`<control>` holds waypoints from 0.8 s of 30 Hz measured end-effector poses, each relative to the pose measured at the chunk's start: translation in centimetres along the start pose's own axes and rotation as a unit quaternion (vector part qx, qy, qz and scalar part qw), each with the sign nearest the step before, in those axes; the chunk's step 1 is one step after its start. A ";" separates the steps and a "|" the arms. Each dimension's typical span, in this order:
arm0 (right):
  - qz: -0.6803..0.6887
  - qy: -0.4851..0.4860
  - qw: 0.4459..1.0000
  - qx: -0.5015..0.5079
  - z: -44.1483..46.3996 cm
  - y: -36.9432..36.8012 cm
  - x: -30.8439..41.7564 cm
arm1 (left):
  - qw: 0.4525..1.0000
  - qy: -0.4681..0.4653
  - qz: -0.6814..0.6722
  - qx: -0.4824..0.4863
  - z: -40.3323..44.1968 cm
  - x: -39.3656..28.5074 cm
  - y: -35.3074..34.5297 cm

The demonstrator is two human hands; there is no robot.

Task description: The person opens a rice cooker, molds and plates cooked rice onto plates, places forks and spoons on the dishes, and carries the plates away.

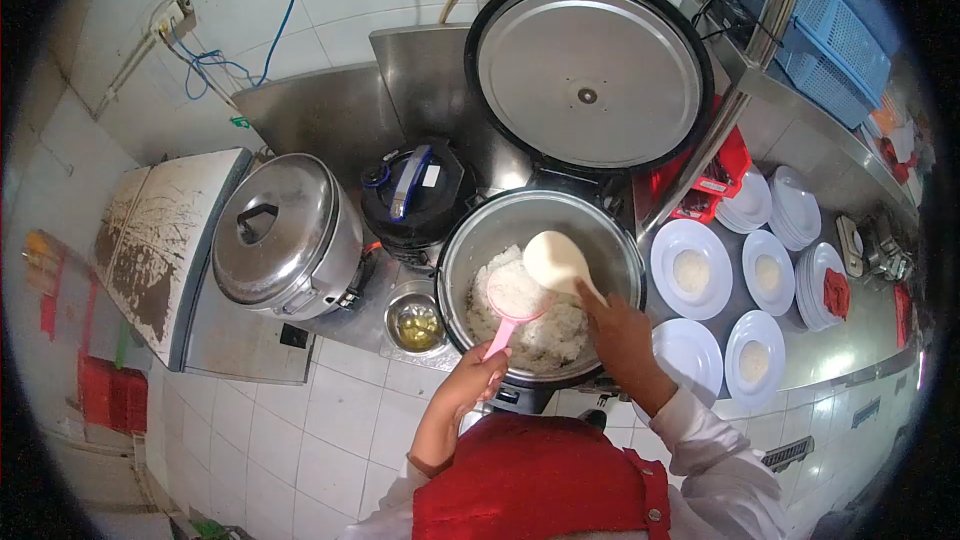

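Observation:
In front of me stands a large open rice cooker (462, 240) with white rice (560, 340) inside. My left hand (470, 380) is closed on the handle of a pink scoop (507, 328), whose round bowl is filled with rice and held over the pot. My right hand (622, 345) grips a pale rice paddle (556, 262); its broad blade lies against or just above the upper right of the scoop. The cooker's lid (590, 80) is tipped up behind the pot.
Plates with rice portions (665, 275) and stacked plates (797, 205) stand right on the steel counter. Left are a metal bowl with yellowish liquid (415, 323), a black cooker (415, 200) and a lidded steel pot (280, 230). Blue baskets (830, 55) sit at upper right.

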State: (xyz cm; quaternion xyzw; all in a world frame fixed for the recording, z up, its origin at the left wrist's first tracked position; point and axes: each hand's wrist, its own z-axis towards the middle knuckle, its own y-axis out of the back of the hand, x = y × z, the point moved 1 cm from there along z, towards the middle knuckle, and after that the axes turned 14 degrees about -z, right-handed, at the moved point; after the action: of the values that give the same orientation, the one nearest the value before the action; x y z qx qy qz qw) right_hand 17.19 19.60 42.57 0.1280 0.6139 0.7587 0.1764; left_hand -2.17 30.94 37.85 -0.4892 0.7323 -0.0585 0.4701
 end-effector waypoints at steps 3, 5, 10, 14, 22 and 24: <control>-0.001 0.028 0.999 -0.019 -0.3 2.2 1.0 | 1.000 0.003 0.010 -0.015 0.5 0.0 -0.1; 0.038 0.073 0.996 0.019 -0.7 2.2 2.3 | 1.000 -0.008 0.029 0.008 0.6 -0.1 0.1; 0.044 0.029 0.998 0.025 1.0 0.2 0.4 | 0.999 0.012 0.045 0.010 -0.3 0.2 -0.6; 0.130 -0.054 0.990 -0.001 2.3 0.1 -2.0 | 0.999 0.007 0.041 0.015 -0.6 0.1 -0.2; 0.245 0.029 0.965 0.092 0.9 2.2 3.1 | 0.998 -0.018 0.057 -0.021 0.0 0.6 -0.1; 0.220 0.032 0.958 0.183 0.2 4.1 4.6 | 0.998 -0.027 0.038 -0.033 0.5 0.5 -0.3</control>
State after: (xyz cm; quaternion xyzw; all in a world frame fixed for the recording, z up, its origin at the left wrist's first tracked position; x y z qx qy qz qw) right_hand 12.70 20.96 46.48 0.2653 0.7042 0.6572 -0.0412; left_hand -1.65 30.55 37.41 -0.4776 0.7390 -0.0036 0.4751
